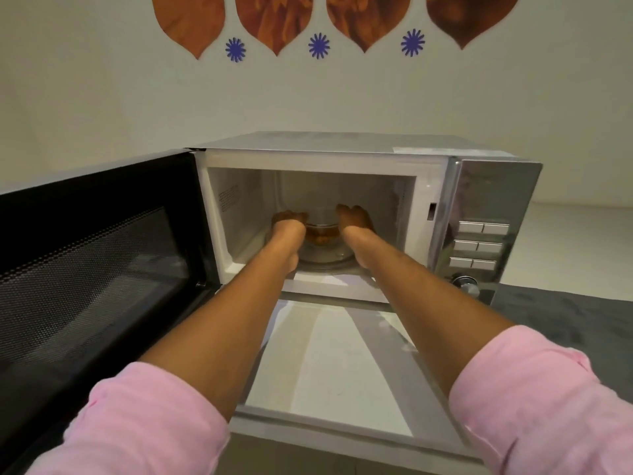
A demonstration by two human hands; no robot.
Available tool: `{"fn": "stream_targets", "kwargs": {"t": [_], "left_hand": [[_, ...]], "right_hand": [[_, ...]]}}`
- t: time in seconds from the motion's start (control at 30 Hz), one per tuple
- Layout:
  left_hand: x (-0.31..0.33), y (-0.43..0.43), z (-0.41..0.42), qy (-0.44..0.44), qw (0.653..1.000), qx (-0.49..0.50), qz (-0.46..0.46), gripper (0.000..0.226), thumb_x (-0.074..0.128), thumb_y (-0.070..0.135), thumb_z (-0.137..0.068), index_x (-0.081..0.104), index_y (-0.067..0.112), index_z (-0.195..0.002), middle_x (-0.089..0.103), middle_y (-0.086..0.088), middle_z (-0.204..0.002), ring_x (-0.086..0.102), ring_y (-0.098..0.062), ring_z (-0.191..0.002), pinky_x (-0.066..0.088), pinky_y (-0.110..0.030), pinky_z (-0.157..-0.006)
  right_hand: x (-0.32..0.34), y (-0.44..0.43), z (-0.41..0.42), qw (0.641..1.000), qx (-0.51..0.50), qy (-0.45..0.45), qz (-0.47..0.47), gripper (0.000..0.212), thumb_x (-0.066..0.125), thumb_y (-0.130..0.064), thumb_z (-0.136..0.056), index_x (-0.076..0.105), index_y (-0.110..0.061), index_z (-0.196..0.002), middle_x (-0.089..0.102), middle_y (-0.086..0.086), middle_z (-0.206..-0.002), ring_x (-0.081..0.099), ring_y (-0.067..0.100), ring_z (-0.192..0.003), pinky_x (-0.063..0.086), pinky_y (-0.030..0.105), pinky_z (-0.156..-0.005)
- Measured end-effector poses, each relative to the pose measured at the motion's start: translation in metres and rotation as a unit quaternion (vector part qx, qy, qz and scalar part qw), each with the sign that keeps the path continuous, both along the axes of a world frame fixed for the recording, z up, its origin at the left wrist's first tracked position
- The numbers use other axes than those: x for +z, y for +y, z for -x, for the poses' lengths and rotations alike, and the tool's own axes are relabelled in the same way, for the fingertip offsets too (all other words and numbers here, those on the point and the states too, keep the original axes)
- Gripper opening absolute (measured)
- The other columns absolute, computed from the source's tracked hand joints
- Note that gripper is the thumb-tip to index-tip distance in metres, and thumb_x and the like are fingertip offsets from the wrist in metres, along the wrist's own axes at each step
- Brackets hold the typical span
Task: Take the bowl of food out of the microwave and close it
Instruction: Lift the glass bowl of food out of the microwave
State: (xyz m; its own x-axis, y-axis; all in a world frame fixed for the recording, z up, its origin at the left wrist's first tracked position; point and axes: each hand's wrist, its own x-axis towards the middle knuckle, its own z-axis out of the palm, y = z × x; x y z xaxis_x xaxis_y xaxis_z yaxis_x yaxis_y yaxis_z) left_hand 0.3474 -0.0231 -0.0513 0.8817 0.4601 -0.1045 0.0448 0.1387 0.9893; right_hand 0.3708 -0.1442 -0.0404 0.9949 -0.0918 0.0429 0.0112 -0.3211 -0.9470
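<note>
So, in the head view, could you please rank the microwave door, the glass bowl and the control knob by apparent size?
1. microwave door, though nearness exaggerates it
2. glass bowl, partly hidden by both hands
3. control knob

Wall (102, 108) behind has brown leaf decals (188, 18) and little blue flower stickers (235, 49). White desk (329, 365) up front, grey cloth (561, 313) on the right.

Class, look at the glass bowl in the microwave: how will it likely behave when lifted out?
The bowl looks like clear glass, so probably rigid, smooth and breakable if dropped. It holds brownish food, so tilting may spill it. The left hand and right hand flank it, which suits a steady, level lift.
</note>
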Motion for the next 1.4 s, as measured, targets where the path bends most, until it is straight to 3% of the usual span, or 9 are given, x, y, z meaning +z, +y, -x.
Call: {"fn": "stream_targets", "kwargs": {"t": [0.1,0.37,0.47,0.57,0.8,0.97,1.03,1.17,1.4], "left_hand": [[-0.009,0.007,-0.014,-0.010,1.000,0.006,-0.015,0.017,0.059,0.034,-0.100,0.065,0.024,-0.088,0.069,-0.001,-0.088,0.060,-0.020,-0.078,0.047,-0.031,-0.066],[-0.012,0.022,-0.039,-0.010,0.999,-0.015,0.038,0.018,0.060,0.019,-0.099,0.074,0.008,-0.103,0.071,-0.009,-0.085,0.062,-0.025,-0.071,0.058,-0.039,-0.076],[-0.014,0.019,-0.042,-0.012,0.999,-0.030,0.042,0.019,0.056,0.016,-0.099,0.072,0.009,-0.091,0.071,-0.008,-0.082,0.067,-0.030,-0.084,0.062,-0.046,-0.095],[-0.010,0.016,-0.038,-0.007,0.998,-0.031,0.053,0.020,0.055,0.018,-0.101,0.070,0.011,-0.089,0.070,-0.007,-0.085,0.067,-0.028,-0.081,0.063,-0.041,-0.089],[0.000,0.008,-0.009,-0.036,0.990,-0.040,0.128,0.039,0.049,0.014,-0.103,0.065,0.000,-0.136,0.074,-0.017,-0.122,0.070,-0.032,-0.098,0.058,-0.050,-0.106],[0.005,0.005,0.020,-0.028,0.989,-0.027,0.144,0.034,0.045,0.009,-0.102,0.069,0.009,-0.127,0.073,-0.010,-0.117,0.069,-0.027,-0.110,0.056,-0.044,-0.108],[0.006,0.004,0.031,-0.029,0.988,-0.020,0.147,0.028,0.046,0.008,-0.100,0.072,0.012,-0.109,0.073,-0.008,-0.109,0.068,-0.021,-0.096,0.058,-0.038,-0.099],[0.010,-0.003,0.063,-0.026,0.985,-0.033,0.165,0.022,0.050,0.017,-0.102,0.070,0.012,-0.098,0.077,-0.007,-0.086,0.076,-0.019,-0.078,0.061,-0.033,-0.067],[0.023,-0.019,0.139,-0.064,0.983,-0.053,0.161,0.027,0.050,0.033,-0.109,0.067,0.015,-0.097,0.067,-0.007,-0.098,0.066,-0.017,-0.091,0.054,-0.030,-0.085]], "right_hand": [[-0.009,0.004,-0.009,0.999,0.010,-0.006,-0.032,0.027,0.039,-0.038,-0.102,0.059,-0.022,-0.091,0.061,0.005,-0.092,0.053,0.016,-0.075,0.039,0.032,-0.067],[-0.016,0.009,-0.026,0.995,-0.010,-0.002,-0.096,0.026,0.042,-0.034,-0.102,0.055,-0.024,-0.083,0.056,0.001,-0.082,0.051,0.015,-0.073,0.037,0.030,-0.064],[-0.016,0.012,-0.027,0.996,-0.012,-0.002,-0.093,0.024,0.041,-0.034,-0.102,0.060,-0.021,-0.097,0.057,-0.002,-0.083,0.052,0.015,-0.076,0.037,0.030,-0.067],[-0.016,0.012,-0.023,0.995,-0.011,-0.005,-0.098,0.024,0.040,-0.035,-0.102,0.059,-0.023,-0.093,0.056,-0.002,-0.083,0.052,0.015,-0.076,0.037,0.031,-0.068],[-0.006,0.012,-0.005,0.993,-0.017,0.018,-0.116,0.030,0.037,-0.036,-0.105,0.058,-0.024,-0.086,0.059,0.001,-0.085,0.054,0.017,-0.076,0.042,0.033,-0.072],[0.013,0.007,0.024,0.990,-0.022,0.065,-0.125,0.033,0.037,-0.039,-0.105,0.061,-0.022,-0.091,0.067,0.011,-0.105,0.064,0.026,-0.096,0.052,0.039,-0.095],[0.016,0.006,0.039,0.989,-0.031,0.072,-0.123,0.032,0.037,-0.037,-0.106,0.061,-0.022,-0.090,0.068,0.009,-0.103,0.062,0.021,-0.087,0.051,0.035,-0.088],[0.015,0.000,0.074,0.990,-0.012,0.059,-0.127,0.025,0.038,-0.028,-0.103,0.060,-0.019,-0.095,0.070,0.013,-0.103,0.066,0.023,-0.089,0.054,0.036,-0.080],[0.015,-0.018,0.136,0.985,0.031,0.035,-0.168,0.041,0.041,-0.037,-0.106,0.044,-0.020,-0.143,0.057,0.005,-0.137,0.061,0.018,-0.106,0.045,0.037,-0.090]]}}
